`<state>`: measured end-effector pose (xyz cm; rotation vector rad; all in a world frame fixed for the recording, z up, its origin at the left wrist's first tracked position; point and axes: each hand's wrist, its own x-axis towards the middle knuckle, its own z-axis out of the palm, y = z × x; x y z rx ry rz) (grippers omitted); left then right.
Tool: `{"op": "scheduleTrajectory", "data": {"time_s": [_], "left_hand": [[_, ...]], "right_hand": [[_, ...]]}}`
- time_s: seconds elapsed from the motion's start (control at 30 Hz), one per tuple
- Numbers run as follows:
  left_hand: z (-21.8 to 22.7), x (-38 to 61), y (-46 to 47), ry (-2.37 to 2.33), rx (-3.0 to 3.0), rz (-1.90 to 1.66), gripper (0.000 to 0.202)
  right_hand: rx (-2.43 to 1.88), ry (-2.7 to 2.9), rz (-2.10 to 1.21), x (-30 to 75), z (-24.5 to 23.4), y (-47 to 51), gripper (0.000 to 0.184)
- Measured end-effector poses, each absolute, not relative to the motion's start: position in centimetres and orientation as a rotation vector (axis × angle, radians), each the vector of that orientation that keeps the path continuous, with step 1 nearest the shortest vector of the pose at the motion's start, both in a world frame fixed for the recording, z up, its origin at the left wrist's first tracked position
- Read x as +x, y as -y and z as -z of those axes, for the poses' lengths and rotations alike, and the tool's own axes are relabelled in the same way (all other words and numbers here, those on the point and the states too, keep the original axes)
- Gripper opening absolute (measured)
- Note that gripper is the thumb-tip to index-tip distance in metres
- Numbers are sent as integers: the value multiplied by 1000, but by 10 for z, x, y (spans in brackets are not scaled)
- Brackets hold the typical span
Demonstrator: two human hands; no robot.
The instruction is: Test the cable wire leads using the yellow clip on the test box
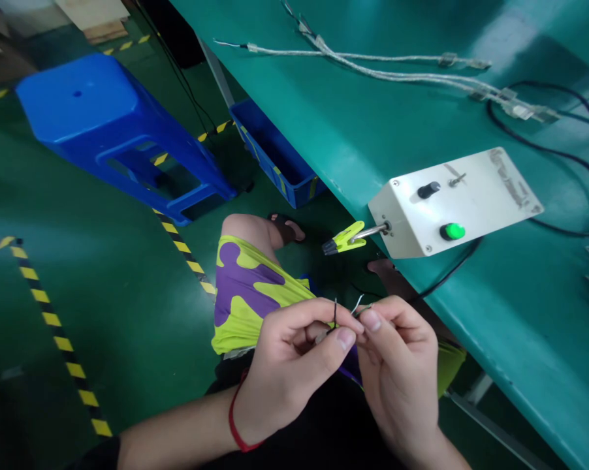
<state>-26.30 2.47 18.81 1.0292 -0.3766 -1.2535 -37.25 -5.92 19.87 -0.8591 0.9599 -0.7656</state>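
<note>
Over my lap, my left hand (299,359) and my right hand (397,359) meet at the fingertips. Thin wires (357,303), a dark one and a pale one, stick up from between them. The left thumb and index finger pinch the wires; a red string bracelet circles that wrist. The right thumb and index finger are closed on the wires' other side. Most of the cable below is hidden by my fingers. Beyond my hands, a yellow-green clip (346,239) with black tips sticks out on a metal rod from a white control box (465,202) with a green button and a black knob.
Several clear-sheathed cables (397,57) with stripped ends lie across the green table (324,130). Black cords run behind the box. A blue stool (93,104) and a blue bin (279,170) stand on the floor to the left, by yellow-black tape (54,320).
</note>
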Motion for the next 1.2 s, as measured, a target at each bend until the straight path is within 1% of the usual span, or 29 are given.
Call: {"op": "scheduleTrajectory", "data": {"time_s": [0.27,0.4,0.7,0.93,1.07,1.2], "left_hand": [[-191,-263,-26,344,1078,1261,8],[-195,-260,-23,384,1140,1177,10],[-196,-248,-23,528,1336,927,16],[-192,-236,-25,530,1404,861,13],[-189,-231,-29,532,1448,826,19],[-187,-224,-31,555,1505,775,18]], "right_hand": [[-896,-975,771,-371,-197,60,13],[-919,-966,791,-370,-196,60,14],[-970,-966,793,-360,-191,58,10],[-1049,-959,767,-350,-187,58,5],[-1170,-919,791,-346,-185,54,9],[-1277,-885,780,-340,-182,51,17]]}}
